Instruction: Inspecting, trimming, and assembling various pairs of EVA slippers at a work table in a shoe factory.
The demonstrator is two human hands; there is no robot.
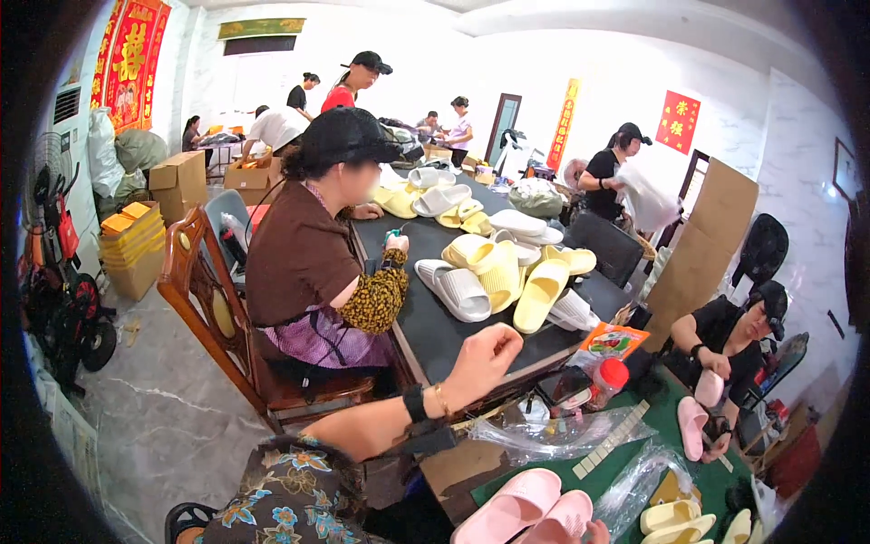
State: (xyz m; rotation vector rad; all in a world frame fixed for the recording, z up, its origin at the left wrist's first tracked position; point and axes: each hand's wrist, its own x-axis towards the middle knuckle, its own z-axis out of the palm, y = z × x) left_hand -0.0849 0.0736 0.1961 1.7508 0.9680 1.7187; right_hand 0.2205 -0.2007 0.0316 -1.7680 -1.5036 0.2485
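Observation:
My left hand (pixel 482 364) is raised above the near edge of the dark table, wearing a black wristband and a thin bracelet. Its fingers are curled together; whatever they may hold is hidden. Below it, at the lower edge, a pair of pink slippers (pixel 512 504) lies over the green worktop. Only the fingertips of my right hand (pixel 598 533) show, closed against the side of the right pink slipper (pixel 564 519); the rest of that hand is cut off. Beyond my left hand, yellow slippers (pixel 542 295) and grey slippers (pixel 455 288) are heaped on the dark table.
Clear plastic bags (pixel 553 435), a red-lidded jar (pixel 609 376) and an orange packet (pixel 614 339) crowd the worktop (pixel 666 408). Pale yellow slippers (pixel 675 521) sit at lower right. One co-worker (pixel 299 245) sits at left; another (pixel 725 344), at right, handles pink slippers.

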